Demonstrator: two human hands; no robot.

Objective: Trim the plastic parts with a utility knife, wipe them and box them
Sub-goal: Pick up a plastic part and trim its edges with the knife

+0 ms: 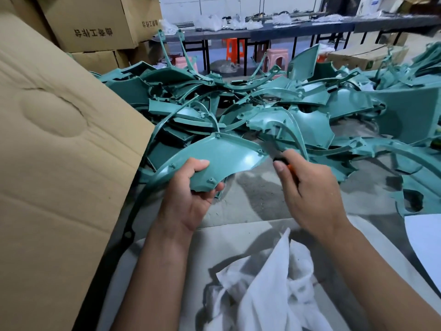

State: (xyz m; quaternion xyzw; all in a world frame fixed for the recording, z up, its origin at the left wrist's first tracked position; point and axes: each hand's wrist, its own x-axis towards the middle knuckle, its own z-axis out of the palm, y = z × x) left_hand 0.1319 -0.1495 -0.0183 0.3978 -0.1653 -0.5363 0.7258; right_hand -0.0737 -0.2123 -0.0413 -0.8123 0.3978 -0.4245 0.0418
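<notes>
Panel: I've got one teal plastic panel (222, 158) up in front of me, right at the near edge of the heap of teal parts (262, 103), its glossy curved face turned up towards me
Long axis: it runs from low left, by my left hand, up and out to the right, and the pointed right end aims straight at the knife
Rim strip: a thin curved strip (152, 180) sweeps off the panel's left side and drops down along the cardboard
Left hand: my left hand (191, 194) grips the panel's lower left corner, thumb laid over the top face, fingers curled underneath
Right hand: my right hand (307, 187) is clenched around the utility knife (285, 163), just right of the panel; I see a black front end and a sliver of orange handle between the fingers
Blade: the knife's nose sits right at the panel's right tip, but the blade is blurred and I can't tell if it touches
Cloth: a crumpled white cloth (269, 290) lies below the panel, between my forearms
Box: a big cardboard box (62, 163) stands hard against the panel's left side, its flap leaning in over the strip
Behind the heap: more stacked cartons (95, 27), an orange stool (232, 50), a pink stool (274, 58) and a long dark table (298, 27) with white bags on it
In the way: loose teal pieces crowd right behind the panel's far edge
</notes>
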